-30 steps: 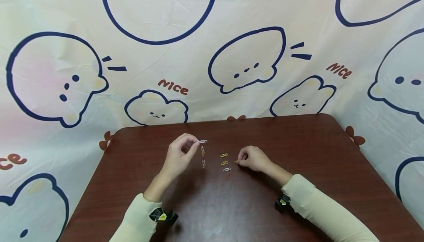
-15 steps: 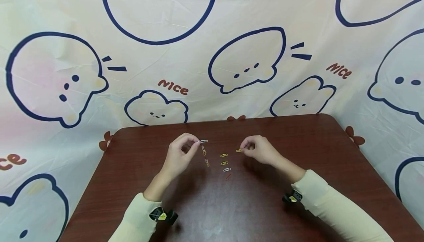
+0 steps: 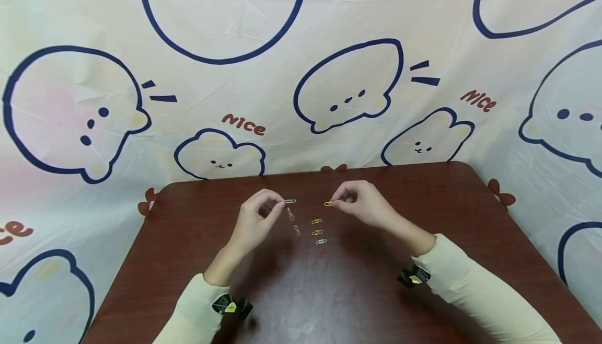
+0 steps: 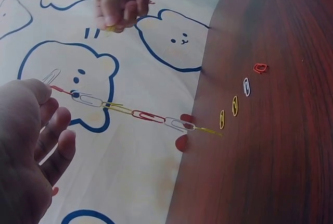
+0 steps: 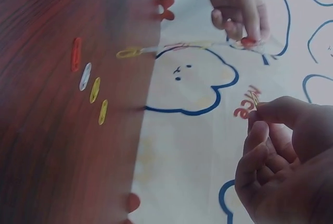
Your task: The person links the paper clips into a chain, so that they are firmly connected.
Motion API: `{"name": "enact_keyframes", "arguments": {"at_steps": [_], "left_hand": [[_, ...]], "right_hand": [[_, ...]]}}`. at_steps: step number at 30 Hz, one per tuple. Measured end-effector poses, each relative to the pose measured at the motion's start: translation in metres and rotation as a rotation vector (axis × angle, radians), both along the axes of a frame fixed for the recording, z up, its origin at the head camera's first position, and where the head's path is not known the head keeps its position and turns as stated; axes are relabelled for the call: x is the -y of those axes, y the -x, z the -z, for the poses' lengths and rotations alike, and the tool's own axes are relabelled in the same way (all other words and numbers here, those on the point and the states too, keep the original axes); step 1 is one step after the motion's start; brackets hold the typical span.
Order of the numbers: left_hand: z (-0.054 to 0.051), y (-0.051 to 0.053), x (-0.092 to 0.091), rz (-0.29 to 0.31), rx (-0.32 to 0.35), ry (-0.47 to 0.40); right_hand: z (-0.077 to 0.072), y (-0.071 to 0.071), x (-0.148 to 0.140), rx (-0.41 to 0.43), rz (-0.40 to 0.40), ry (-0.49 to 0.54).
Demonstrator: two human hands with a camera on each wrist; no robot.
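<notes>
In left wrist view — paperclip chain [image 4: 148, 116] shows clearest

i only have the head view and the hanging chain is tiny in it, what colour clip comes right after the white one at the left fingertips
Observer: Red. In the left wrist view, a red clip comes next after the white clip in the left hand.
Operator: how many hang below the white one
Observer: The left wrist view shows six clips in the chain beyond it.
Operator: what are the right hand's hidden fingers doing
Observer: In the right wrist view, the right hand pinches a yellow clip with its other fingers curled in.
</notes>
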State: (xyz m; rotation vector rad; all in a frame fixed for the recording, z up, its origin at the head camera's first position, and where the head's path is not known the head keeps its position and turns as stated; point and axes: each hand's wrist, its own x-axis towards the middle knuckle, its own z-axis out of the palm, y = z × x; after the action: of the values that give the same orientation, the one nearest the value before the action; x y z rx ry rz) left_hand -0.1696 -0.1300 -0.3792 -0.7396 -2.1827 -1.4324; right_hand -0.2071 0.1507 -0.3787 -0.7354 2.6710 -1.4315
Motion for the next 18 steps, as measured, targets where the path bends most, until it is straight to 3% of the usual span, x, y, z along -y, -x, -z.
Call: {"name": "enact_keyframes", "arguments": {"at_steps": [18], "left_hand": [[-0.003,0.000,-0.004,0.010,0.017,0.016]], "right_hand": [[-0.015,0.000,0.040,-0.002,-0.067,0.095]]}}
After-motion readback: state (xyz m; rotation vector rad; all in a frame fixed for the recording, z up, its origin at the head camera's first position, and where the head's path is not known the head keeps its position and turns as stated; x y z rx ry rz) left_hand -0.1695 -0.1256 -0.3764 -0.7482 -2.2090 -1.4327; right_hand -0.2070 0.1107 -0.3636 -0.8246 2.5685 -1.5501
